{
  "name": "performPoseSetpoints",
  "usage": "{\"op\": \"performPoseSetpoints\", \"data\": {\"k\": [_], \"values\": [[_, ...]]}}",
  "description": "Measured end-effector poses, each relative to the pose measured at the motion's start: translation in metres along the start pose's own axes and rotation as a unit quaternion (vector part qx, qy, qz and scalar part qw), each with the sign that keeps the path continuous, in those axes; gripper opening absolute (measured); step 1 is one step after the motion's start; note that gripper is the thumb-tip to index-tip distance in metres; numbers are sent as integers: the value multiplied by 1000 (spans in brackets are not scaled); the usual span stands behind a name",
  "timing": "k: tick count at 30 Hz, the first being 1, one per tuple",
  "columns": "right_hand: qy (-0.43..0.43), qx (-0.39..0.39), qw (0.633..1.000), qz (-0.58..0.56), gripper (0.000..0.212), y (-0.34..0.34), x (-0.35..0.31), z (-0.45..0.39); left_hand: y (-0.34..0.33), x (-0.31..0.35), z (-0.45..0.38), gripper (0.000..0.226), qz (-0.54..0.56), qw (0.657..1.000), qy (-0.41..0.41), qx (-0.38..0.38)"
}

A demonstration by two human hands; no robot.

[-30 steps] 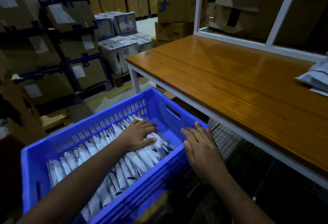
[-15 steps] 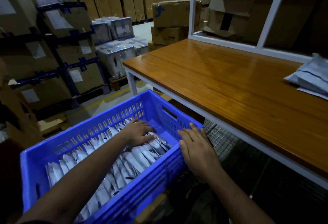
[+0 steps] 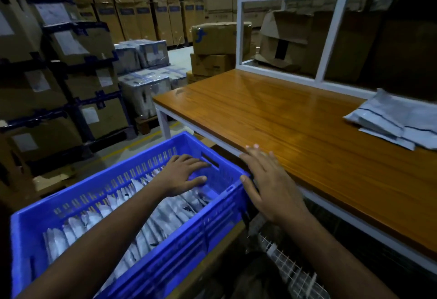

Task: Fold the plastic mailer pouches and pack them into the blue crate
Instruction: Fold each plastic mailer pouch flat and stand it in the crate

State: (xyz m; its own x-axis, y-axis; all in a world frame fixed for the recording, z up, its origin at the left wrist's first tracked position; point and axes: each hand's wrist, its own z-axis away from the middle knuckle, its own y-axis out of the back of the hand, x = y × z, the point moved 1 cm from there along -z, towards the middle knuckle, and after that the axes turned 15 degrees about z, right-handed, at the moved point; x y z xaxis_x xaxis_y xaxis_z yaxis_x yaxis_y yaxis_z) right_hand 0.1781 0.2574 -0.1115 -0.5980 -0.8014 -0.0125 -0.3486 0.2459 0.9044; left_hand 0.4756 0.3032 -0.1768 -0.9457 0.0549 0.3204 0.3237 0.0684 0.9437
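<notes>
1. Reaching into the blue crate [image 3: 71, 206], the left hand [image 3: 182, 173] lies palm-down with fingers straight and slightly spread, over the folded mailer pouches [image 3: 146, 223] at the crate's 1 o'clock end. Whether the palm touches the pouches cannot be told.
2. The right hand [image 3: 267, 185] is flat and open, fingers extended toward 12 o'clock, holding nothing. Its thumb sits at the crate's right corner; its fingertips overlap the near edge of the wooden table [image 3: 283, 119]. Actual contact with the table cannot be told.
3. The folded mailer pouches stand on edge in a packed row running from the crate's 7 o'clock end to its 1 o'clock end.
4. The blue crate sits at 9 o'clock of the wooden table, just beside its near corner.
5. A stack of flat mailer pouches [image 3: 397, 119] lies on the table at 3 o'clock, well apart from both hands.
6. Cardboard boxes [image 3: 220, 38] stand at 12 o'clock beyond the table.
</notes>
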Motion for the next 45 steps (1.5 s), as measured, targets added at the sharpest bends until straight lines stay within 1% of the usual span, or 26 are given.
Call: {"op": "performPoseSetpoints", "data": {"k": [3,6,8,10,13,15,17,19,21,22,24,26,27,29,31,33,35,37,39,42,45], "values": [[-28,33,998,35,52,26,32,4,20,47,-15,57,-6,992,-53,118],[-78,49,994,52,53,48,73,15,33,100,-39,41,14,965,-101,243],[-114,53,990,59,54,62,107,27,39,139,-60,35,54,951,-119,279],[-157,52,984,72,53,76,143,42,41,180,-87,40,98,950,-127,267],[-227,54,969,85,55,91,192,67,32,239,-133,51,123,957,-150,214],[-282,33,956,71,53,92,225,82,15,276,-162,55,136,964,-151,172],[-321,21,943,82,49,90,257,95,-6,309,-185,58,142,968,-151,141],[-360,30,927,104,45,91,284,103,-26,333,-205,57,122,973,-157,115],[-388,33,912,131,46,92,302,101,-34,343,-218,57,88,980,-157,83],[-395,20,907,146,49,92,310,100,-36,345,-222,57,81,981,-159,71],[-397,-31,902,164,56,88,325,95,-37,345,-226,57,87,981,-159,62],[-399,-87,897,166,55,84,336,93,-35,346,-224,55,105,980,-153,66],[-400,-100,894,177,53,82,339,93,-34,346,-222,53,109,980,-152,68],[-396,-98,881,241,51,84,338,96,-31,349,-219,52,115,979,-150,70],[-396,-95,864,297,54,90,332,103,-28,352,-214,51,126,978,-152,71],[-395,-102,861,305,59,98,322,113,-23,356,-208,49,140,975,-156,77],[-386,-102,877,268,62,107,302,125,-20,359,-202,47,139,972,-166,94],[-364,-85,900,225,58,114,276,139,-21,365,-193,41,134,967,-182,118],[-344,-60,918,191,51,118,245,149,-27,376,-180,37,150,960,-202,123],[-322,-44,937,127,42,119,211,158,-38,399,-157,32,203,943,-253,76],[-337,-9,938,79,29,124,205,163,-44,410,-145,29,194,938,-285,35]]}}
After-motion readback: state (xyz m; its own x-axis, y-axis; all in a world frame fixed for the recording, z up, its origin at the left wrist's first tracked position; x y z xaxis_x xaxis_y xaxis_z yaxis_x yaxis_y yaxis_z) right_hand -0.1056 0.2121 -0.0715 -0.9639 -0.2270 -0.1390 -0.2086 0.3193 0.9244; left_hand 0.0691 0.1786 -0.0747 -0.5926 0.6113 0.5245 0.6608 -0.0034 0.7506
